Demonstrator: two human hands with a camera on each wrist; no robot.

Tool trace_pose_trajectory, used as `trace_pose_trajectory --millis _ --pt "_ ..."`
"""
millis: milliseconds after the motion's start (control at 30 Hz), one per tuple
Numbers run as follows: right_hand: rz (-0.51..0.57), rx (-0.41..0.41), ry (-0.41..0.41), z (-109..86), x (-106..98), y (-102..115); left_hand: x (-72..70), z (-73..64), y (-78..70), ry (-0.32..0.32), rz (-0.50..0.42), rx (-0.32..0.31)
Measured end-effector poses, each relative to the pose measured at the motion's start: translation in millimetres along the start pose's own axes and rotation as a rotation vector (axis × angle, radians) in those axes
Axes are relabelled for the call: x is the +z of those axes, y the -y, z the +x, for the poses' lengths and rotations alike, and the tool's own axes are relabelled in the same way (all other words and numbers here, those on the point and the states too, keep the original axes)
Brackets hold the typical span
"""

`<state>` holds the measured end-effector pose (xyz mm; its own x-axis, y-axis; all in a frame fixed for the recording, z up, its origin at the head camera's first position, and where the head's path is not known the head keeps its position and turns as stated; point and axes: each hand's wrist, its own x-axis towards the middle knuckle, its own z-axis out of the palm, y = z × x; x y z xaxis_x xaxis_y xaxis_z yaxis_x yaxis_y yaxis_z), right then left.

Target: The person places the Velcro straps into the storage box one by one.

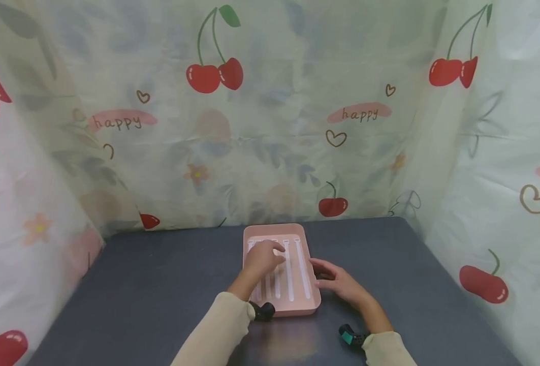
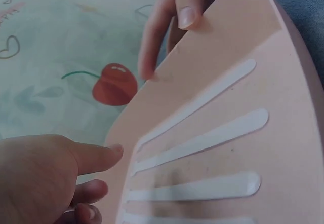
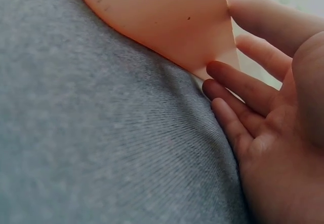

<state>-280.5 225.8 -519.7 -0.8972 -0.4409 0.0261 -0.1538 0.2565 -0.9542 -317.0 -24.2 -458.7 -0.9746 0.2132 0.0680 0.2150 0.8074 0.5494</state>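
Pink plastic sits under your left hand [image 1: 261, 258]: that hand lies inside the tray [image 1: 313, 300], fingers loosely bent and spread over the white ribs [image 1: 303, 269] on its floor, holding nothing. In the left wrist view the same fingers [image 2: 96, 157] point along the tray's floor, their tips just short of the near ends of the ribs [image 2: 212, 139], and you cannot tell from there whether they press down or only hover.

Your right hand [image 1: 340, 282] rests on the table just outside the tray's right wall, fingers nearly straight and relaxed, their tips touching the rim. The right wrist view shows those fingers [image 3: 238, 82] laid against the tray's outer wall [image 3: 167, 21], palm turned toward it, with the lowest fingers down on the grey cloth. From the left wrist view two of those fingertips [image 2: 187, 13] reach over the top of the wall.

So the tray lies between your hands: beneath the left one, directly left of the right one. It stands flat on the grey table [image 1: 160, 284], near the middle, long side running away from you.

Black bands with cameras sit at both wrists, below cream sleeves [image 1: 219, 325]. Around the table hangs a pale curtain [image 1: 270, 127] printed with cherries, hearts and the word "happy".
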Motion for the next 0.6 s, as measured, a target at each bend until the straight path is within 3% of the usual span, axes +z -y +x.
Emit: trace_pose_trajectory --millis 167,367,533,600 --pt "-0.004 -0.018 -0.029 0.5 1.1 0.0 -16.1 -4.3 15.9 -0.023 -0.045 0.042" --pt "0.011 0.014 -0.132 -4.9 -1.5 -3.3 -34.1 -20.2 33.2 -0.047 -0.075 0.077" --pt "0.005 0.016 -0.154 -15.1 -9.6 -4.5 -44.5 -35.5 51.2 -0.150 -0.095 0.077" --pt "-0.048 0.012 -0.187 -21.0 -15.4 -4.1 -46.4 -40.6 60.2 -0.195 -0.099 0.092"
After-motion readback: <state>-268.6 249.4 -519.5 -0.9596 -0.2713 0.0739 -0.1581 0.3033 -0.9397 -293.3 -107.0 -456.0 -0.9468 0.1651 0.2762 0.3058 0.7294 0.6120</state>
